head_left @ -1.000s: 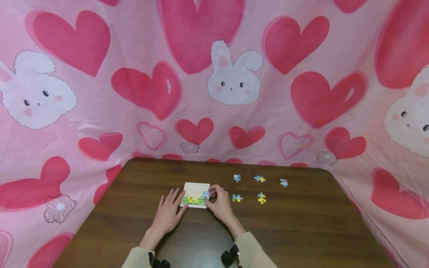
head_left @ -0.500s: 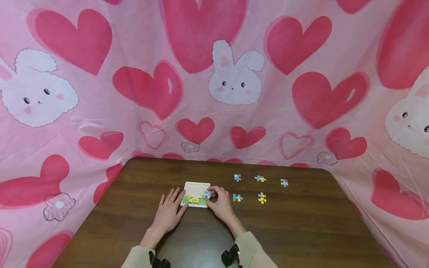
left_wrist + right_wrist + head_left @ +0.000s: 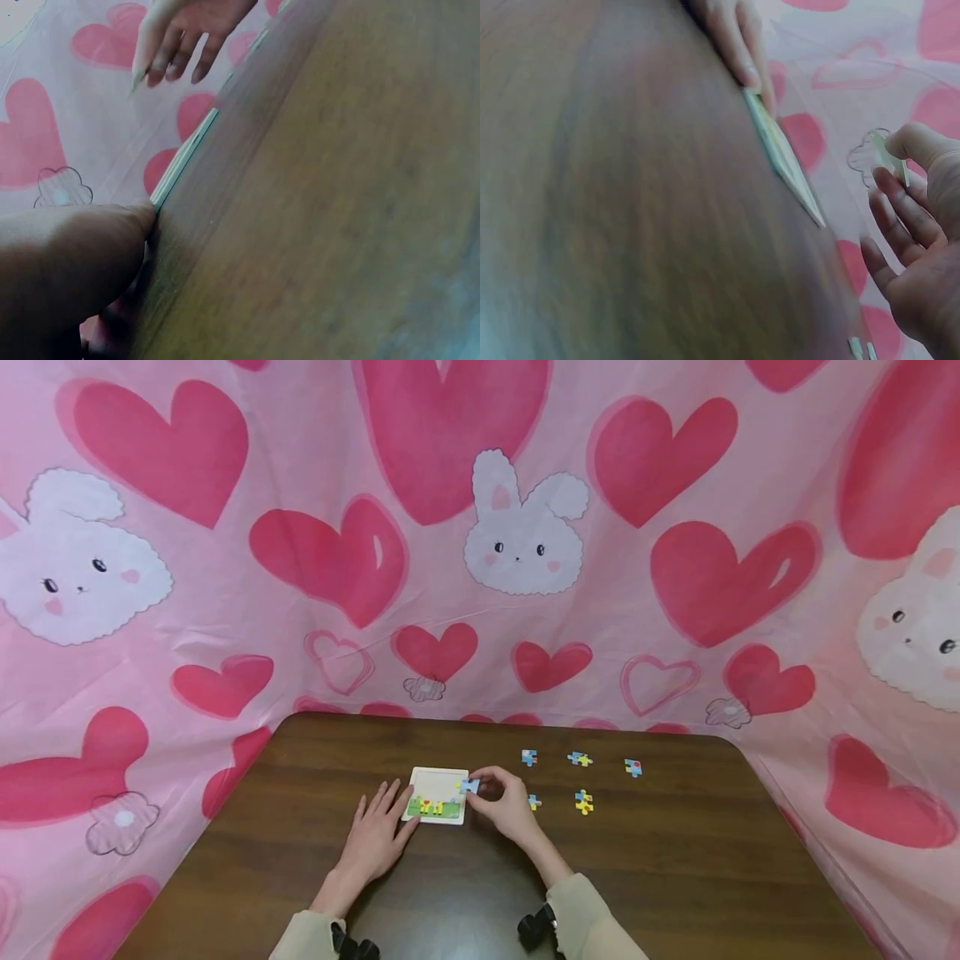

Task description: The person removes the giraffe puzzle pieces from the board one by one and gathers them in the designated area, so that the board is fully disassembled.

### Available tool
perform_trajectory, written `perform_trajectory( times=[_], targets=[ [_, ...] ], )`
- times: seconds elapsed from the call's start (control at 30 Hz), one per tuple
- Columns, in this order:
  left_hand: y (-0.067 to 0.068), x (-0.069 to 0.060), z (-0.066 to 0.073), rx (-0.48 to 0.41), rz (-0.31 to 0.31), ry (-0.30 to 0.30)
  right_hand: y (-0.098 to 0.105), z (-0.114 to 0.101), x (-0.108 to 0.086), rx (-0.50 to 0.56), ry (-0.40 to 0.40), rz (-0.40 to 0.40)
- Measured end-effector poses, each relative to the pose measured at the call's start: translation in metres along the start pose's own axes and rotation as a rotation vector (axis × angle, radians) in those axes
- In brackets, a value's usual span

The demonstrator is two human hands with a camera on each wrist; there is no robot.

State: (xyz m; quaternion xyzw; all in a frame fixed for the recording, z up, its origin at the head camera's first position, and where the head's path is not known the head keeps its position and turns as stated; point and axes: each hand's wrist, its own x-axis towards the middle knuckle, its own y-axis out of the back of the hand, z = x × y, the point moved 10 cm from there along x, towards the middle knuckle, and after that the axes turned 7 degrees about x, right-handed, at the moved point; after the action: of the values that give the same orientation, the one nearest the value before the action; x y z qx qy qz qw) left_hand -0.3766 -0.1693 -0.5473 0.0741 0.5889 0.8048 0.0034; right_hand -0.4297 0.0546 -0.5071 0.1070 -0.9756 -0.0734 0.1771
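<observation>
A square puzzle tray (image 3: 440,778) lies on the table, its bottom row filled with green and yellow pieces. My left hand (image 3: 373,837) rests at its left side, fingers extended and touching the edge; in the left wrist view the thumb (image 3: 82,251) meets the tray's side. Between thumb and fingertips, my right hand (image 3: 513,810) pinches a light-blue puzzle piece (image 3: 470,786) by the tray's right edge. From the right wrist view, this piece (image 3: 892,161) is tilted and apart from the tray (image 3: 784,161). Its far side is hidden by the fingers.
Several loose puzzle pieces lie to the right, among them a yellow one (image 3: 584,802) and a blue one with red (image 3: 633,767). My right hand partly covers another piece (image 3: 534,802). A pink heart-print cloth (image 3: 525,610) hangs behind the brown table (image 3: 675,860).
My right hand has drawn the blue piece up and rightward from the tray's right side, where it lay over the green row. The left hand has stayed in place.
</observation>
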Motion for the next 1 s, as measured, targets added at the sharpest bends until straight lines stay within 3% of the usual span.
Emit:
perform_trajectory(
  times=[0.27, 0.57, 1.0],
  targets=[
    [0.001, -0.003, -0.006, 0.001, 0.0, 0.008, 0.02, 0.002, -0.001, 0.088, -0.06, -0.034],
    [0.003, -0.003, -0.008, 0.011, 0.014, 0.004, 0.049, 0.0, -0.001, 0.083, -0.037, -0.029],
    [-0.002, -0.002, -0.001, -0.01, 0.006, 0.0, 0.11, 0.006, -0.021, 0.033, -0.011, 0.031]
  ],
)
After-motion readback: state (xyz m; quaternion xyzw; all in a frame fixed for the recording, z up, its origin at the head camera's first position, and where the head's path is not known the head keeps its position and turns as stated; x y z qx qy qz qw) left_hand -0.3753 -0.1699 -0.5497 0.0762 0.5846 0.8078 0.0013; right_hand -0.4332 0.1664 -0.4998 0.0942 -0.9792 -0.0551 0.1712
